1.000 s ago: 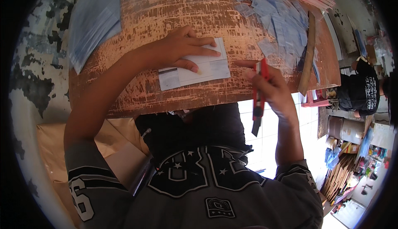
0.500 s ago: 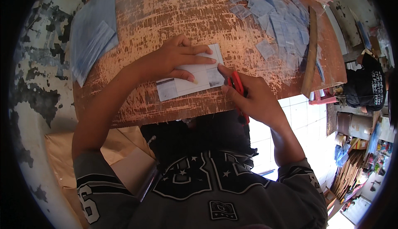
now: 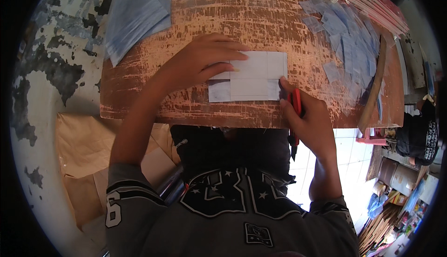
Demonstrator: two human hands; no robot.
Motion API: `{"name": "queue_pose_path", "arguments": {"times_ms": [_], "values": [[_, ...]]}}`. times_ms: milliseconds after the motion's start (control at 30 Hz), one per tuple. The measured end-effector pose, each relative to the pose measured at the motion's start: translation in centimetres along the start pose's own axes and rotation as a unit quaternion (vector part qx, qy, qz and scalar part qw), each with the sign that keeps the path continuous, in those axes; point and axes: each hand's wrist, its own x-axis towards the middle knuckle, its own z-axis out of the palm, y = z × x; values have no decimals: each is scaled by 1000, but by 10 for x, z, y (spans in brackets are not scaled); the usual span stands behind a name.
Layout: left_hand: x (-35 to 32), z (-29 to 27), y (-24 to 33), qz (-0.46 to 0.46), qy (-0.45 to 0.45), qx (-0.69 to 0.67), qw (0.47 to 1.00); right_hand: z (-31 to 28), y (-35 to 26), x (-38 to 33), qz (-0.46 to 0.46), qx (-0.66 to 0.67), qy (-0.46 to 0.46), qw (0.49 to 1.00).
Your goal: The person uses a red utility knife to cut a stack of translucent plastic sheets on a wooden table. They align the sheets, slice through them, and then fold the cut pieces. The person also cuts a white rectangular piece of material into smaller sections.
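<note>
A white rectangular card [image 3: 253,66] with ruled lines and two dark patches lies flat near the table's front edge. My left hand [image 3: 212,59] rests over its left part, with the fingers apart and their tips on the card. Across from it, my right hand [image 3: 309,115] has thumb and forefinger at the card's lower right edge. Held in that same hand is a red craft knife [image 3: 296,102], its dark tip pointing back toward my body, away from the card. Part of the knife's handle is hidden by the hand.
Clear bluish plastic sheets [image 3: 139,19] lie at the table's far left. Many small plastic pieces [image 3: 347,38] are heaped at the right, beside a wooden strip [image 3: 375,84] and a bundle of pink sticks [image 3: 377,5]. The tabletop [image 3: 223,19] is scratched. Brown paper [image 3: 88,140] sits below left.
The card has turned from a tilt to nearly square with the table edge. My left fingers have drawn back toward its left side. The whole view has shifted, with everything appearing farther right.
</note>
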Motion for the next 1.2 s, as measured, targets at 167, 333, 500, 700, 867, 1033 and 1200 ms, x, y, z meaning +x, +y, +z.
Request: {"name": "queue_pose_path", "arguments": {"times_ms": [167,333,500,700,867,1033,1200], "values": [[-65,0,31,-92,78,84,989,1,-6,-1,5,-25,0,1000],[-71,17,65,-134,120,117,977,4,4,0,-30,-39,23,998],[-75,26,59,-150,95,122,976,2,-5,0,-2,-43,9,999],[-74,22,62,-163,82,120,976,0,-10,1,28,-36,-1,999],[-73,24,61,-164,85,116,976,2,-4,1,30,-26,6,999],[-73,24,61,-165,83,121,975,1,-2,2,55,-11,-6,998],[-71,24,61,-167,84,129,974,-1,-4,3,72,2,-11,997]]}}
